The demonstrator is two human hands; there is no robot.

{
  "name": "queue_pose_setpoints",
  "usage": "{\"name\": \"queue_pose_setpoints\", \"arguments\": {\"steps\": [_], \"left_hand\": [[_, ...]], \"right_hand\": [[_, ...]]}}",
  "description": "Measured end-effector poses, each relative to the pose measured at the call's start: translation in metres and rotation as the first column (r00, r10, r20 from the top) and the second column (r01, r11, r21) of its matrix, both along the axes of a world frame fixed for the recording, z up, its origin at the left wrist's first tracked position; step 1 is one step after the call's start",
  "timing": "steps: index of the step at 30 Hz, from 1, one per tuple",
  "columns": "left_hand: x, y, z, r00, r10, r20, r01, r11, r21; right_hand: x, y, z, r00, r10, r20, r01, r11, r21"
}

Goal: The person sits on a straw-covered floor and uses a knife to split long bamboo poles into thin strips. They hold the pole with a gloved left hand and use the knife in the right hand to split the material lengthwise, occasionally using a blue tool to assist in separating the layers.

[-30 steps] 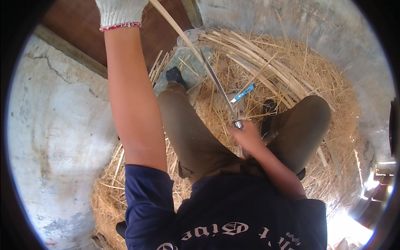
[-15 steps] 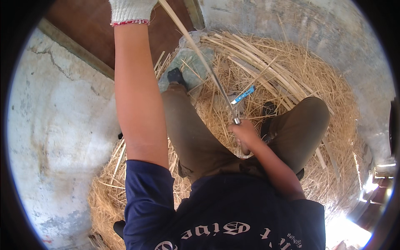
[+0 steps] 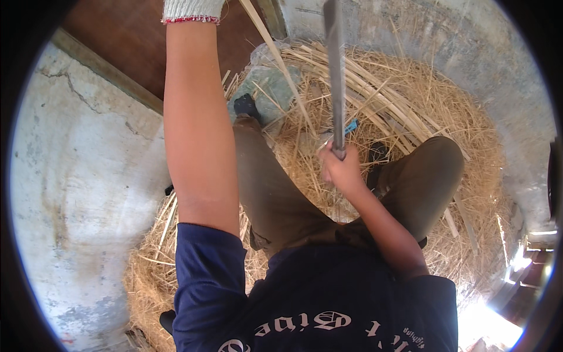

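My left hand, in a white knit glove with a red-edged cuff, is raised at the top edge, its fingers cut off from view. A long pale bamboo strip slants down from beside the glove toward the straw and moves along with that hand. My bare right hand is closed around the handle of a long-bladed knife, its blade pointing up and away between my knees. The blade stands to the right of the strip, apart from it. A blue utility knife lies on the straw, partly hidden behind the blade.
Straw-like shavings cover the floor around my legs. Several long split strips lie in a curve at the far right. A greenish stone slab lies by my left foot. Worn walls stand left and behind, beside a brown door panel.
The long-bladed knife has swung from lying along the strip to pointing up, apart from it. My right hand has risen slightly. My left hand and the strip have shifted a little up and right.
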State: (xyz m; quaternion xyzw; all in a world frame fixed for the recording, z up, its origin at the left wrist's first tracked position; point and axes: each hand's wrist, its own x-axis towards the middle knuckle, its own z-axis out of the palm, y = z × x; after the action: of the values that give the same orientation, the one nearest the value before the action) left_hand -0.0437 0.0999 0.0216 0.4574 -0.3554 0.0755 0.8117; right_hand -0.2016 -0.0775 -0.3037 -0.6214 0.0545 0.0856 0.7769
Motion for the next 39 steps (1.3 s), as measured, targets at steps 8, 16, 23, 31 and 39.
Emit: {"name": "queue_pose_setpoints", "arguments": {"steps": [8, 16, 23, 31, 39], "left_hand": [[-0.004, 0.006, 0.001, 1.0, -0.011, -0.009, 0.011, 1.0, 0.014], [-0.006, 0.002, 0.0, 1.0, 0.014, 0.016, -0.014, 1.0, -0.009], [-0.012, -0.01, -0.001, 0.998, 0.062, 0.031, -0.063, 0.998, 0.022], [0.004, 0.005, 0.007, 0.908, -0.408, 0.1, 0.377, 0.897, 0.231], [0.008, 0.0, 0.004, 0.797, -0.589, 0.135, 0.513, 0.777, 0.364]], "right_hand": [[0.004, -0.016, -0.02, 0.94, 0.094, -0.329, -0.096, 0.995, 0.008], [0.002, 0.012, -0.044, 0.968, -0.244, 0.063, 0.245, 0.97, -0.004], [0.012, -0.008, -0.028, 0.954, 0.048, -0.295, -0.14, 0.944, -0.3], [-0.007, 0.001, -0.012, 0.929, -0.217, 0.301, 0.283, 0.938, -0.198], [0.0, 0.0, -0.048, 0.891, 0.025, -0.453, -0.079, 0.992, -0.1]]}}
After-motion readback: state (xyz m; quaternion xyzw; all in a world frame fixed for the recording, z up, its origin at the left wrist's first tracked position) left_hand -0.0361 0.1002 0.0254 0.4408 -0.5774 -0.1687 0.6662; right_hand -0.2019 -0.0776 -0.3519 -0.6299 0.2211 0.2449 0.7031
